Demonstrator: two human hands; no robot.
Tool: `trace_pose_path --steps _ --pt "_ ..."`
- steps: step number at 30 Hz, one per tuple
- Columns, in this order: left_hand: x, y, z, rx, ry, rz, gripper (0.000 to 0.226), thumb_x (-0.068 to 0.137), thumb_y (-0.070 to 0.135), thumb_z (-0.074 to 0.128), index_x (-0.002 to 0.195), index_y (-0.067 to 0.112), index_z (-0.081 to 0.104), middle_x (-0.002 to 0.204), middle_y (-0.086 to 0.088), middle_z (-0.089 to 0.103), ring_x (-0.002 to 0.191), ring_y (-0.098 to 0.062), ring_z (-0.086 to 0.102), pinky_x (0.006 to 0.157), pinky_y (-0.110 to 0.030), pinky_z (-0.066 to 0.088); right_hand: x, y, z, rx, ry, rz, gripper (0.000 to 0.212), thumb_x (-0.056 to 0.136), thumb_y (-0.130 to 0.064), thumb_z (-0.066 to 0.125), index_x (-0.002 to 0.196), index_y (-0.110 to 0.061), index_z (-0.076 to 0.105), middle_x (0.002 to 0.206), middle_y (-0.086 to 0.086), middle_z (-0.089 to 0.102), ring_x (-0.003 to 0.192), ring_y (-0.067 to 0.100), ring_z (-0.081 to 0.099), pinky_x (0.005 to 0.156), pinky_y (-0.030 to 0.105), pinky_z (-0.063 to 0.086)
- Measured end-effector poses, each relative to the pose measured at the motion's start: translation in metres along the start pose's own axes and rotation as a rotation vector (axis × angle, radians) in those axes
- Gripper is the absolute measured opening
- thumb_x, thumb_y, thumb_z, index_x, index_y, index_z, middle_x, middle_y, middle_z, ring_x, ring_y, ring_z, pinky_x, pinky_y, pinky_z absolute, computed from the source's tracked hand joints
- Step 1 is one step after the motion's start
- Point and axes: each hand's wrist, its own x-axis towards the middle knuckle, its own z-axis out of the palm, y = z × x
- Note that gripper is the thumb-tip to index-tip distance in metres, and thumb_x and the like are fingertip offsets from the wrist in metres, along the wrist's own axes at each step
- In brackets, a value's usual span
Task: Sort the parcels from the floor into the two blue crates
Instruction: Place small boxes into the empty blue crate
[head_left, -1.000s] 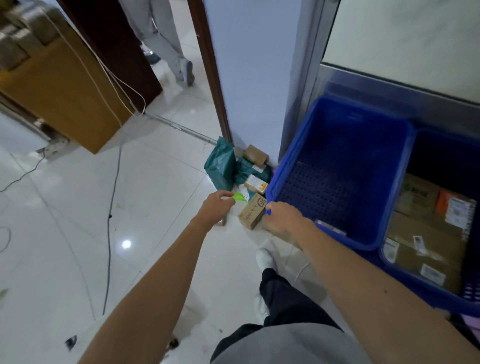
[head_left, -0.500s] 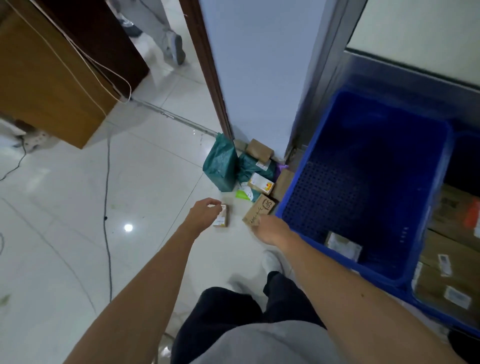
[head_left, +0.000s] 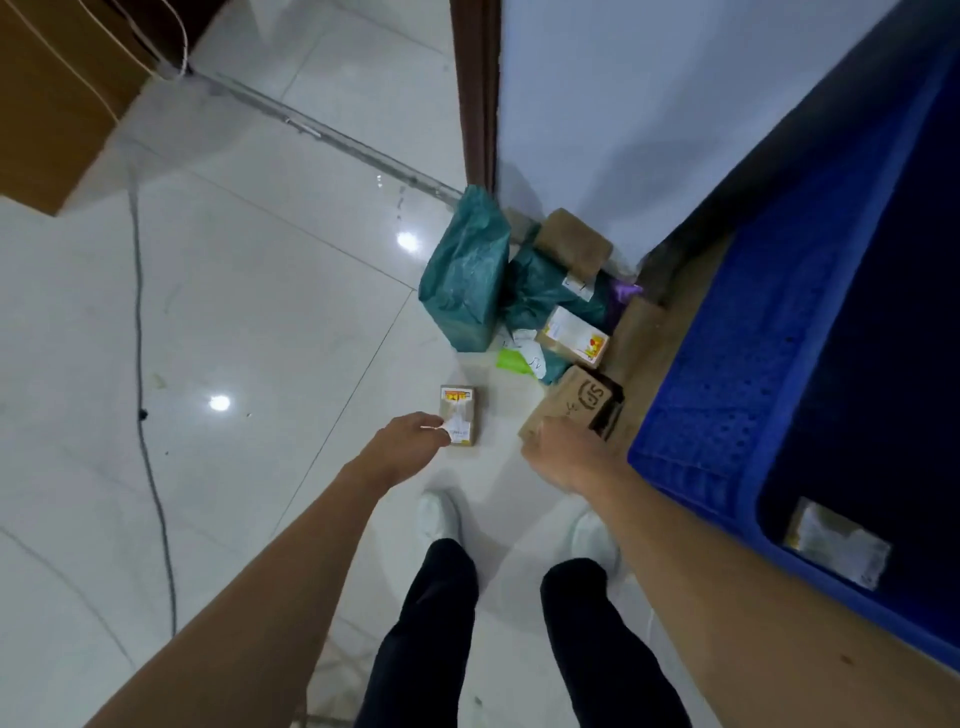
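Observation:
A pile of parcels lies on the floor in the corner by the wall: a green bag (head_left: 465, 275), a brown box (head_left: 571, 241), a dark green bag (head_left: 540, 293), a white-labelled box (head_left: 571, 340). Apart from the pile lies a small labelled box (head_left: 460, 410). My left hand (head_left: 410, 444) pinches its near corner with curled fingers. Over the near end of a brown cardboard box (head_left: 579, 405) with a printed logo, my right hand (head_left: 566, 454) is curled; its fingertips are hidden. One blue crate (head_left: 748, 353) stands at the right, with one parcel (head_left: 836, 540) inside.
My two white shoes (head_left: 439, 514) stand just behind the hands. A dark cable (head_left: 139, 312) runs across the white tiles at the left. A wooden cabinet (head_left: 47, 104) fills the far left corner. A door frame (head_left: 475, 93) rises behind the pile.
I have bent lower over the pile. My left hand came down onto the small labelled box; my right hand left the crate's rim and closed on the cardboard box's near end.

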Motion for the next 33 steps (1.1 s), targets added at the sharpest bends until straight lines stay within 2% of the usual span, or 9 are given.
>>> trace_pose_path --steps 5,8,11,14,16,19,23,30,33 --pt "0.12 -0.069 0.016 0.148 -0.17 -0.081 0.073 0.098 0.041 0.055 0.159 0.015 0.024 0.165 -0.001 0.024 0.151 -0.021 0.024 0.116 -0.032 0.023 0.125 -0.009 0.066 -0.114 -0.025 -0.003 0.042 0.093 -0.039 0.044 0.122 -0.013 0.059 0.125 0.012 0.063 0.114 0.033 0.058 0.091 0.036 0.048" --pt "0.191 -0.106 0.027 0.082 -0.091 -0.098 0.061 0.101 0.031 0.053 0.155 0.01 0.034 0.163 -0.006 0.03 0.147 -0.022 0.031 0.112 -0.028 0.027 0.192 -0.011 0.099 -0.051 -0.059 0.006 0.04 0.093 -0.041 0.045 0.118 -0.012 0.059 0.124 0.012 0.063 0.114 0.032 0.059 0.085 0.034 0.046" --pt "0.246 -0.133 0.046 -0.079 -0.028 -0.114 0.048 0.101 0.018 0.051 0.148 0.008 0.045 0.153 -0.01 0.044 0.139 -0.026 0.044 0.099 -0.026 0.037 0.253 -0.009 0.139 0.029 -0.081 0.032 0.035 0.083 -0.05 0.043 0.08 -0.016 0.05 0.099 0.012 0.061 0.1 0.033 0.061 0.074 0.032 0.042" --pt "0.294 -0.157 0.067 -0.142 0.011 -0.108 0.044 0.101 0.013 0.049 0.145 0.005 0.048 0.146 -0.016 0.051 0.134 -0.032 0.05 0.106 -0.035 0.042 0.304 -0.006 0.178 0.114 -0.116 0.054 0.039 0.068 -0.053 0.038 0.074 -0.016 0.046 0.085 0.007 0.057 0.083 0.029 0.056 0.063 0.03 0.038" --pt "0.324 -0.171 0.08 -0.156 0.02 -0.115 0.041 0.101 0.011 0.047 0.141 0.002 0.051 0.143 -0.019 0.054 0.132 -0.034 0.051 0.106 -0.038 0.044 0.333 -0.006 0.199 0.202 -0.105 0.08 0.034 0.071 -0.052 0.045 0.073 -0.019 0.045 0.082 0.006 0.057 0.079 0.028 0.055 0.057 0.029 0.035" --pt "0.36 -0.187 0.098 -0.186 0.03 -0.112 0.043 0.099 0.011 0.05 0.142 0.004 0.052 0.143 -0.018 0.055 0.131 -0.034 0.052 0.106 -0.039 0.044 0.369 -0.004 0.225 0.353 -0.073 0.092 0.02 0.089 -0.04 0.055 0.097 -0.022 0.052 0.096 0.002 0.06 0.088 0.023 0.058 0.067 0.03 0.041" --pt "0.384 -0.195 0.11 -0.277 -0.037 -0.101 0.055 0.097 0.012 0.053 0.151 0.018 0.043 0.148 -0.007 0.051 0.128 -0.025 0.051 0.101 -0.032 0.041 0.395 -0.012 0.243 0.566 -0.089 0.116 0.052 0.075 -0.056 0.051 0.116 -0.026 0.062 0.101 -0.004 0.071 0.089 0.016 0.065 0.076 0.032 0.05" --pt "0.37 -0.184 0.106 -0.356 -0.022 -0.08 0.056 0.094 0.007 0.052 0.147 0.024 0.047 0.122 -0.008 0.066 0.094 -0.02 0.056 0.084 -0.03 0.043 0.38 -0.024 0.23 0.689 -0.059 0.158 0.03 0.082 -0.055 0.056 0.087 -0.025 0.061 0.095 -0.001 0.073 0.09 0.018 0.066 0.093 0.04 0.053" --pt "0.347 -0.168 0.098 -0.368 -0.014 -0.069 0.055 0.094 0.008 0.052 0.146 0.025 0.049 0.121 -0.004 0.066 0.1 -0.019 0.057 0.086 -0.03 0.045 0.355 -0.023 0.21 0.691 -0.054 0.152 0.027 0.086 -0.052 0.056 0.084 -0.025 0.059 0.097 -0.001 0.072 0.09 0.017 0.065 0.091 0.037 0.053"
